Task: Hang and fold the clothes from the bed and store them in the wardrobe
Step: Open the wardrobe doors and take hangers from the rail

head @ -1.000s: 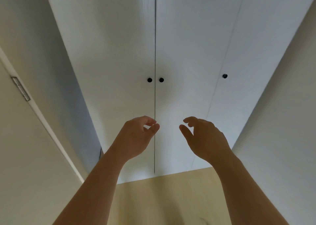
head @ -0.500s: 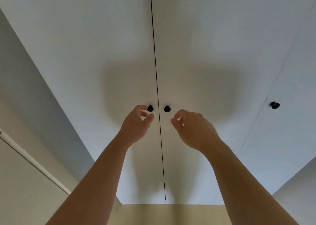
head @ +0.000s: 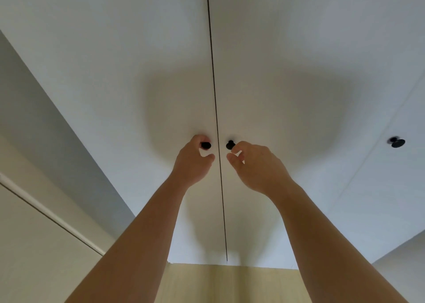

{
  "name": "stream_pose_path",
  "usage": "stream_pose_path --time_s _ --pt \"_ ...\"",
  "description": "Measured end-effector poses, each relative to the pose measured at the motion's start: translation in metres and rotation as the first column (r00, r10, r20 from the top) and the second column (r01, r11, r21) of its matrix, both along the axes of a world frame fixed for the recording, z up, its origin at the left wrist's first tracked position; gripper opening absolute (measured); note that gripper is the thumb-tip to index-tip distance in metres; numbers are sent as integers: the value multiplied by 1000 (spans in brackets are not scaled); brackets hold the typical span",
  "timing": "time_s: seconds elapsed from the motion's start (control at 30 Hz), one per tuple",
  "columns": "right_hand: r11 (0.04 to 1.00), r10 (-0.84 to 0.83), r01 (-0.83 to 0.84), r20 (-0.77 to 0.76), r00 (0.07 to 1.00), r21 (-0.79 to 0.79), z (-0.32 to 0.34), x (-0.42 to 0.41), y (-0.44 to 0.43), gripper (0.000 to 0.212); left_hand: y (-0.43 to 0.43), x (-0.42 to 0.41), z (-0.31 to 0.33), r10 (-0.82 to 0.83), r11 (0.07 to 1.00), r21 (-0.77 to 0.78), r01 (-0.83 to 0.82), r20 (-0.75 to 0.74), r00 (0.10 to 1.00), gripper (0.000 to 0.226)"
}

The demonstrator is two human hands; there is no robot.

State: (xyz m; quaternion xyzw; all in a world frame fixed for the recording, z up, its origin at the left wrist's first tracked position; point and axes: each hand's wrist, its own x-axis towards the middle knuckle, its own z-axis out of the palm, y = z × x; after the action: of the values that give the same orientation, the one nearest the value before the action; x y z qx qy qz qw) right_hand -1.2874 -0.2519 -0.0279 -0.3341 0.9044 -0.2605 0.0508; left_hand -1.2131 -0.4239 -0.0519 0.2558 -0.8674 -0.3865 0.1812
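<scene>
Two knobs flank the seam (head: 213,95) — left knob (head: 206,145) is hooked by left grip (head: 193,163), right knob (head: 230,144) touched by open right grip (head: 257,164).

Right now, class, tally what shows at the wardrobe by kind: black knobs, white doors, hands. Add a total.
Black knobs: 3
White doors: 3
Hands, left and right: 2
Total: 8
</scene>
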Motion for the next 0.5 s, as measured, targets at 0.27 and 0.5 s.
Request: stream_pose_path --time_s 0.27,0.5 --pt "997 -6 9 37 999 -74 -1 22 4 30 10 31 -2 -10 1000 -10 10 -12 1000 40" --pt "947 161 -108 155 975 -302 -2 65 -17 31 21 92 -8 -36 995 -92 33 -25 999 38"
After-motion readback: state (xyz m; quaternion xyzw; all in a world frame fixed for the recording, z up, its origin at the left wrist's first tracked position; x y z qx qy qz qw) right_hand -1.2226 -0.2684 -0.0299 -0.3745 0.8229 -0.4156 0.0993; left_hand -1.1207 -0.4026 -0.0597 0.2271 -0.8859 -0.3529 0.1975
